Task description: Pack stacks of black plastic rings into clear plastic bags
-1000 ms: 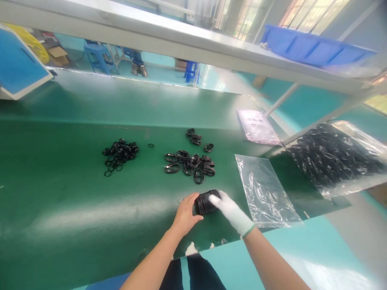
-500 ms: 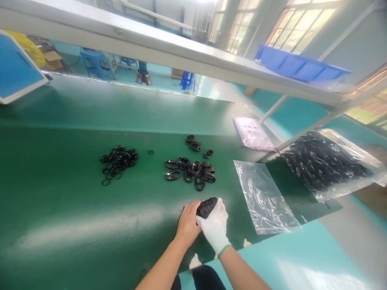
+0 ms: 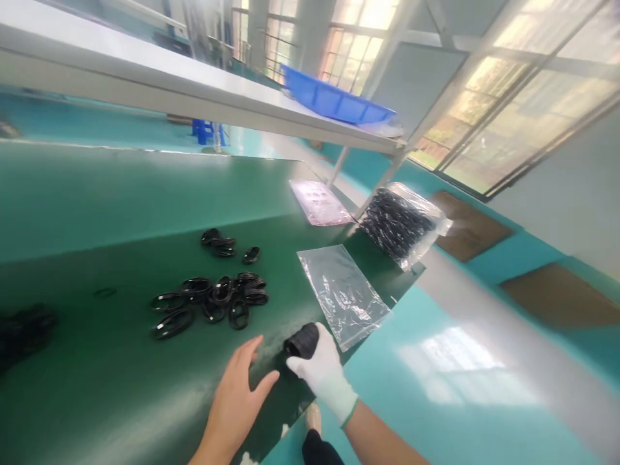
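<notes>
My right hand (image 3: pixel 320 368), in a white glove with a green cuff edge, is closed around a stack of black rings (image 3: pixel 303 342) just over the green tabletop. Bare and apart from the stack, my left hand (image 3: pixel 239 387) is held with thumb and fingers spread and nothing in them. Beyond the hands lies a loose cluster of black oval rings (image 3: pixel 213 300). A smaller group of black rings (image 3: pixel 217 243) and a short bundle of rings (image 3: pixel 251 255) lie farther back. A flat clear plastic bag (image 3: pixel 343 294) rests to the right of the rings.
A blurred dark pile (image 3: pixel 24 332) sits at the left edge, near one thin ring (image 3: pixel 105 292). At the table's right end stand a pinkish bag (image 3: pixel 320 203) and a filled clear bag (image 3: pixel 397 223). A white shelf (image 3: pixel 169 97) with a blue bin (image 3: pixel 339 100) spans above.
My left hand has let go of the ring stack and moved left, its fingers opening. The right hand still holds the stack. The camera view has swung to the right.
</notes>
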Available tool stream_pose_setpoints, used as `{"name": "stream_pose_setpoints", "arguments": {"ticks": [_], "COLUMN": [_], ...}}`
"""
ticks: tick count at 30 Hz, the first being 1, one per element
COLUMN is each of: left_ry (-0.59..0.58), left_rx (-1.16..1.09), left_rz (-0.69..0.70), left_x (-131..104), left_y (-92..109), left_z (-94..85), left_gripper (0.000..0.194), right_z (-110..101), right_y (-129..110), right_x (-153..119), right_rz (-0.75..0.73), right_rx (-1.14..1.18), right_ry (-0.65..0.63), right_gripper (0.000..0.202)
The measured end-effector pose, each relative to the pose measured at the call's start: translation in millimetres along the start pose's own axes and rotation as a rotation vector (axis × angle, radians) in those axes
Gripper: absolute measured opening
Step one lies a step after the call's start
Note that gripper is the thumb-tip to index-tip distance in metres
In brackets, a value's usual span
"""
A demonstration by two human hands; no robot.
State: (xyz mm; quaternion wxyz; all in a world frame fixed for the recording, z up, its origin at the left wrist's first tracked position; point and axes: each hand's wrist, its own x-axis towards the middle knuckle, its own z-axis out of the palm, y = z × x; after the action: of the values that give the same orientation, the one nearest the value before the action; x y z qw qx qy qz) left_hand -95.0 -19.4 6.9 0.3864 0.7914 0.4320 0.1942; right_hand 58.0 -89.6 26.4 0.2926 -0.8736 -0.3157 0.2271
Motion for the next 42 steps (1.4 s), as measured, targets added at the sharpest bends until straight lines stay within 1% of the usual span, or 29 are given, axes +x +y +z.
{"name": "stream_pose_setpoints", "arguments": {"ticks": [1, 2, 3, 5, 7, 8, 9, 10, 11, 12, 15, 17, 18, 19, 20, 22, 24, 26, 27, 28, 30, 32, 33, 35, 36, 37, 38, 40, 42], "left_ry": [-0.004, -0.012, -0.038, -0.116, -0.171, -0.182, -0.191, -0.203, -0.218, -0.234, -0.261, -0.256, -0.251, -0.243, -0.228, -0.179, -0.105, -0.018, 0.024, 0.059, 0.098, 0.084, 0.062, -0.003, -0.038, -0.065, -0.087, -0.114, -0.122], "left_rx": [0.001, 0.009, 0.02, 0.058, 0.143, 0.203, 0.263, 0.315, 0.353, 0.382, 0.374, 0.3, 0.236, 0.162, 0.094, -0.006, -0.02, 0.015, 0.029, 0.038, 0.044, 0.038, 0.031, 0.012, 0.0, -0.013, -0.026, -0.064, -0.137], "left_rz": [0.039, 0.099, 0.186, 0.345, 0.441, 0.46, 0.465, 0.451, 0.425, 0.391, 0.258, 0.15, 0.093, 0.039, -0.009, -0.084, -0.121, -0.118, -0.109, -0.098, -0.058, 0.03, 0.09, 0.213, 0.263, 0.299, 0.321, 0.333, 0.289], "left_x": [8, 18, 27, 44, 57, 62, 67, 72, 75, 78, 84, 87, 89, 92, 95, 103, 111, 117, 119, 120, 119, 116, 114, 109, 107, 105, 104, 104, 108], "left_y": [17, 35, 54, 90, 118, 126, 131, 133, 133, 132, 134, 143, 149, 156, 162, 173, 181, 189, 192, 196, 202, 206, 207, 205, 203, 200, 197, 194, 193], "left_z": [8.9, 23.2, 42.2, 89.3, 137.3, 157.7, 174.2, 186.4, 194.3, 198.3, 196.7, 193.6, 193.1, 193.4, 194.2, 196.4, 198.3, 200.2, 201.4, 202.8, 205.9, 208.9, 210.1, 211.4, 211.4, 211.0, 210.3, 208.1, 205.3], "left_gripper": [0.047, 0.04, 0.035, 0.031, 0.038, 0.04, 0.039, 0.032, 0.023, 0.017, 0.022, 0.02, 0.019, 0.017, 0.016, 0.014, 0.014, 0.015, 0.016, 0.016, 0.017, 0.018, 0.018, 0.018, 0.018, 0.018, 0.018, 0.017, 0.017], "right_z": [-24, -47, -69, -104, -128, -136, -142, -148, -153, -157, -172, -178, -178, -177, -174, -166, -160, -161, -163, -166, -170, -173, -173, -175, -177, -180, -183, -190, -191], "right_y": [14, 31, 49, 90, 131, 148, 163, 173, 180, 184, 176, 166, 162, 160, 160, 166, 177, 187, 190, 191, 189, 182, 179, 174, 174, 175, 177, 182, 184], "right_x": [0, -1, -2, -6, -8, -8, -7, -5, -1, 4, 29, 52, 65, 78, 91, 115, 132, 141, 142, 142, 140, 140, 141, 147, 151, 156, 161, 168, 171], "right_rz": [0.071, 0.155, 0.217, 0.341, 0.437, 0.459, 0.472, 0.469, 0.45, 0.41, 0.149, -0.019, -0.07, -0.095, -0.1, -0.074, -0.037, -0.037, -0.048, -0.055, -0.077, -0.137, -0.18, -0.239, -0.219, -0.172, -0.116, -0.021, 0.014], "right_rx": [0.073, 0.136, 0.167, 0.185, 0.222, 0.249, 0.282, 0.323, 0.378, 0.452, 0.801, 1.049, 1.141, 1.203, 1.236, 1.26, 1.278, 1.254, 1.18, 1.051, 0.683, 0.318, 0.185, 0.046, 0.047, 0.105, 0.219, 0.57, 0.939], "right_ry": [0.023, 0.049, 0.071, 0.121, 0.155, 0.154, 0.142, 0.112, 0.065, -0.004, -0.295, -0.504, -0.584, -0.634, -0.653, -0.609, -0.547, -0.506, -0.489, -0.467, -0.386, -0.276, -0.223, -0.157, -0.155, -0.191, -0.257, -0.422, -0.554], "right_gripper": [0.073, 0.07, 0.067, 0.069, 0.077, 0.08, 0.081, 0.082, 0.082, 0.082, 0.079, 0.072, 0.069, 0.069, 0.07, 0.073, 0.072, 0.069, 0.07, 0.072, 0.081, 0.088, 0.089, 0.089, 0.089, 0.09, 0.089, 0.082, 0.07]}}
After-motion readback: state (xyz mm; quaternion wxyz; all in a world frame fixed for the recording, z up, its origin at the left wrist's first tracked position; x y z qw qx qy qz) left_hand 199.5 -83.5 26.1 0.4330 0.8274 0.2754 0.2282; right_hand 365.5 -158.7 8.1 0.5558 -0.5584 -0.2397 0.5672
